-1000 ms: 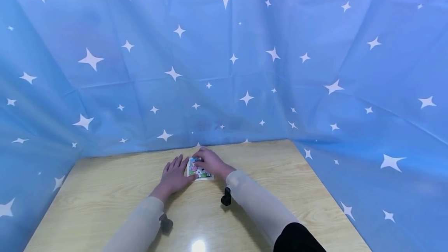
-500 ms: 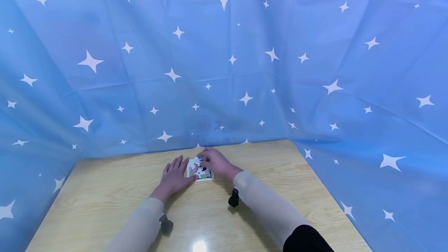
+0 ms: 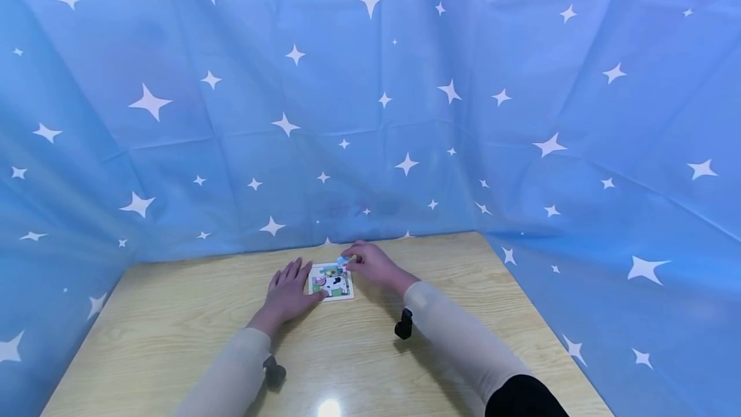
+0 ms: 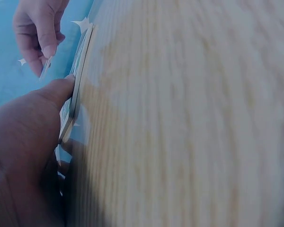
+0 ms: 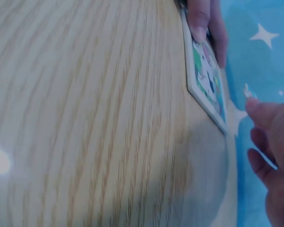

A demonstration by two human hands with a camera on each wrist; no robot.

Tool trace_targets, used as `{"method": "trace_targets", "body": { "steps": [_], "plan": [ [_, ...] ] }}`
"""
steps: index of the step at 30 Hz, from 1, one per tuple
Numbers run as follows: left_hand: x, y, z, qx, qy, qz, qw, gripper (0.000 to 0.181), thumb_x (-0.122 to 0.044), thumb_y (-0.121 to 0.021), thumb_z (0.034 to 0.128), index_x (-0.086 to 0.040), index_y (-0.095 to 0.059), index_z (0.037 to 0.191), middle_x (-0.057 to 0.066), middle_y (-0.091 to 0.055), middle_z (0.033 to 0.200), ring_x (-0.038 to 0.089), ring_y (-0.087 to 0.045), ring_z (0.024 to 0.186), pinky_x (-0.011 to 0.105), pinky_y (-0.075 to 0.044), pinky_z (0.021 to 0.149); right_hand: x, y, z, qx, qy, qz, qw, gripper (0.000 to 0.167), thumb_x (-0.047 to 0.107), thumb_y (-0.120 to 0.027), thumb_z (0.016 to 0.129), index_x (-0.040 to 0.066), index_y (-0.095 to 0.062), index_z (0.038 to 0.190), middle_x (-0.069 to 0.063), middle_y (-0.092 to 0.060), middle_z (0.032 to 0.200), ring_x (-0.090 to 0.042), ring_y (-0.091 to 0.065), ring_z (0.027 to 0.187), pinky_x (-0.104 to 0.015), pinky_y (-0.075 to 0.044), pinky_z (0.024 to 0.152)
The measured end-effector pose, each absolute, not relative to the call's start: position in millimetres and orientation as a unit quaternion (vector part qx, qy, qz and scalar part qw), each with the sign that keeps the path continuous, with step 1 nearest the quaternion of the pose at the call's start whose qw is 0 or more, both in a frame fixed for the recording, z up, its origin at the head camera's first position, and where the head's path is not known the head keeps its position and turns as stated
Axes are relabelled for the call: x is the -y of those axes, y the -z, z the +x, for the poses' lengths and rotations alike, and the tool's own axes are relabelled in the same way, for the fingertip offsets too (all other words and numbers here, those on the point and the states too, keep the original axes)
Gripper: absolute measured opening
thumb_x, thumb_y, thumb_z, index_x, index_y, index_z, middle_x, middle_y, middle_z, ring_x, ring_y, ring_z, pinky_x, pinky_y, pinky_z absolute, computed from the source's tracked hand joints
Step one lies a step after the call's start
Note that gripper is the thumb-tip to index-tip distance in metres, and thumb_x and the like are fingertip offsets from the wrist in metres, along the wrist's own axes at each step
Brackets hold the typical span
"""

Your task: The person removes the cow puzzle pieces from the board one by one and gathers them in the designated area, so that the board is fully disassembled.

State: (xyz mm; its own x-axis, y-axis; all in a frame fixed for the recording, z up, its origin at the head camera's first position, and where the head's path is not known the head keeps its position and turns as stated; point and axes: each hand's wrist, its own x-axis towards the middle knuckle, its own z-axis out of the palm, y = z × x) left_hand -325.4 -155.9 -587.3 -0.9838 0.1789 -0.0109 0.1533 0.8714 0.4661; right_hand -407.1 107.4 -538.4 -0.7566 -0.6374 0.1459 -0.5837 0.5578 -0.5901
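A small square puzzle board (image 3: 336, 288) with a cow picture lies flat near the table's far edge; the right wrist view shows its pale rim (image 5: 191, 71). My left hand (image 3: 289, 295) rests at its left side, fingers extended on the table and thumb on the board's lower left part. Above the board's upper right corner, my right hand (image 3: 376, 267) pinches a small light-blue puzzle piece (image 3: 343, 263) between thumb and fingertips. That piece (image 5: 248, 91) is raised off the board in the right wrist view.
The light wooden table (image 3: 191, 314) extends on all sides of the board. Behind it and at both sides hangs a blue cloth (image 3: 347, 82) with white stars. A small black device (image 3: 404, 324) is at the right wrist, another (image 3: 274, 372) at the left.
My right hand has moved right with the pinched piece, from over the board to its upper right corner, uncovering more of the picture. My left hand has stayed in place.
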Motion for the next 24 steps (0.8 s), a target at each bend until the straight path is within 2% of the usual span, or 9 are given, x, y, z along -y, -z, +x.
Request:
{"method": "trace_targets", "body": {
  "steps": [8, 13, 19, 24],
  "plan": [
    [154, 579, -319, -0.967, -0.24, 0.083, 0.026, 0.099, -0.067, -0.064, 0.1018, -0.007, -0.034, 0.174, 0.025, -0.022, 0.181, 0.047, -0.016, 0.167, 0.07, -0.009, 0.132, -124, 536, -407, -0.88, 0.334, -0.335, 0.038, 0.034, 0.007, -0.075, 0.106, -0.001, -0.073, 0.139, -0.008, -0.07, 0.123, -0.017, -0.065, 0.1, -0.035, -0.059, 0.088],
    [155, 585, -321, -0.963, -0.254, 0.091, 0.014, 0.103, -0.073, -0.062, 0.0997, -0.006, -0.034, 0.173, 0.027, -0.022, 0.18, 0.049, -0.016, 0.166, 0.072, -0.008, 0.131, -133, 536, -408, -0.883, 0.338, -0.323, 0.031, 0.034, 0.008, -0.077, 0.105, 0.0, -0.075, 0.137, -0.007, -0.071, 0.122, -0.015, -0.065, 0.097, -0.032, -0.059, 0.085],
    [154, 583, -321, -0.964, -0.252, 0.085, 0.017, 0.101, -0.068, -0.066, 0.0998, -0.005, -0.035, 0.173, 0.026, -0.022, 0.18, 0.048, -0.016, 0.167, 0.071, -0.008, 0.132, -142, 534, -410, -0.887, 0.337, -0.314, 0.027, 0.033, 0.008, -0.079, 0.104, 0.001, -0.076, 0.136, -0.007, -0.071, 0.121, -0.014, -0.064, 0.094, -0.03, -0.058, 0.082],
    [155, 588, -322, -0.964, -0.252, 0.088, 0.013, 0.103, -0.071, -0.064, 0.0993, -0.006, -0.035, 0.173, 0.026, -0.022, 0.18, 0.048, -0.016, 0.167, 0.07, -0.008, 0.132, -146, 531, -410, -0.889, 0.338, -0.309, 0.024, 0.035, 0.006, -0.079, 0.103, -0.003, -0.075, 0.136, -0.01, -0.071, 0.122, -0.018, -0.065, 0.097, -0.033, -0.058, 0.085]
  ]
}}
